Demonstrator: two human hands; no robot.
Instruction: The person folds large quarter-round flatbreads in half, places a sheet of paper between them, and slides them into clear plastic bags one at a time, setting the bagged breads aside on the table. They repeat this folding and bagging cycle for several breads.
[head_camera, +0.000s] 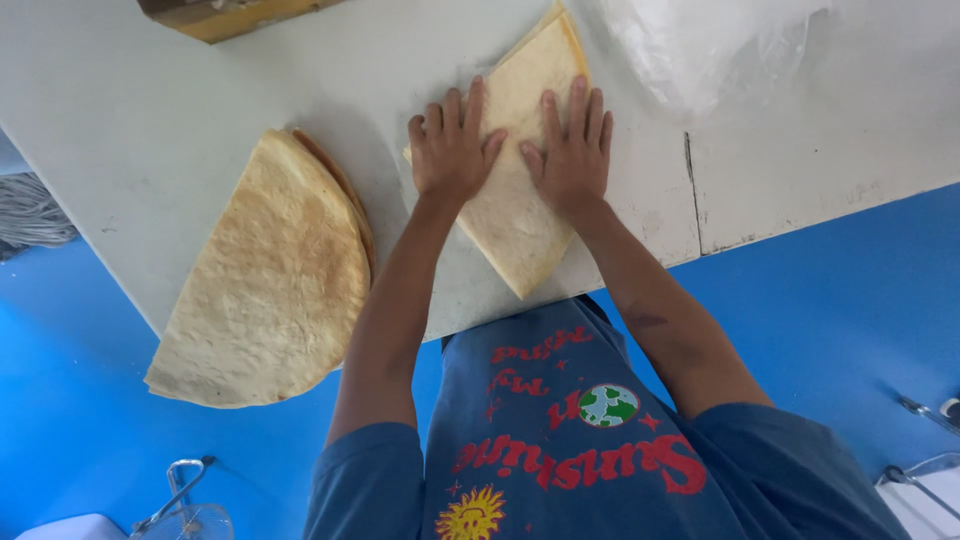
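Observation:
A pale flatbread folded into a long wedge (520, 215) lies on the white table (150, 130), its tip pointing toward me. My left hand (450, 150) presses flat on the wedge's left side, fingers spread. My right hand (572, 150) presses flat on its right side, fingers together. Both palms rest on the bread and neither hand grips it. To the left lies a stack of browned flatbreads folded in half (270, 280), overhanging the table's near edge.
A clear plastic bag (700, 45) lies at the table's far right. A yellow-brown wooden piece (230, 15) sits at the far edge. The table has a crack (692, 190) near its right front. The floor (830, 300) is blue, with metal-rimmed things at the bottom corners.

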